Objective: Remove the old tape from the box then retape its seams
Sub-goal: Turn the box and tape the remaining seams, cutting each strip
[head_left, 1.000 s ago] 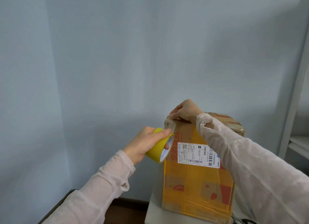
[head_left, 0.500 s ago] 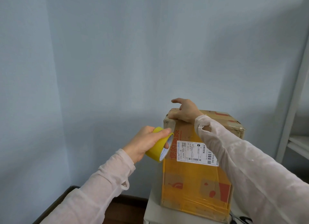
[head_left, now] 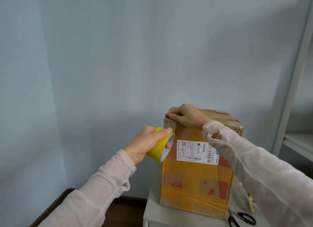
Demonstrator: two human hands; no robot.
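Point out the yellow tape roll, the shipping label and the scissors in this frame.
yellow tape roll [head_left: 158,147]: head view, outer yellow band.
shipping label [head_left: 194,149]: head view, middle of the white sticker.
scissors [head_left: 238,215]: head view, black handle.

Box [head_left: 196,174] is plain brown cardboard, rough and scuffed along the top edge, but most of the front sits under glossy yellowish plastic tape [head_left: 191,198] that wrinkles and catches the light. Label [head_left: 197,150] is matt white paper. The yellow roll [head_left: 158,149] looks smooth with a slight sheen. Sleeves [head_left: 105,187] are thin, see-through cloth. Wall [head_left: 135,57] is matt paint, table [head_left: 169,216] smooth white, floor [head_left: 125,209] dark wood. Scissors [head_left: 246,218] have black plastic handles.
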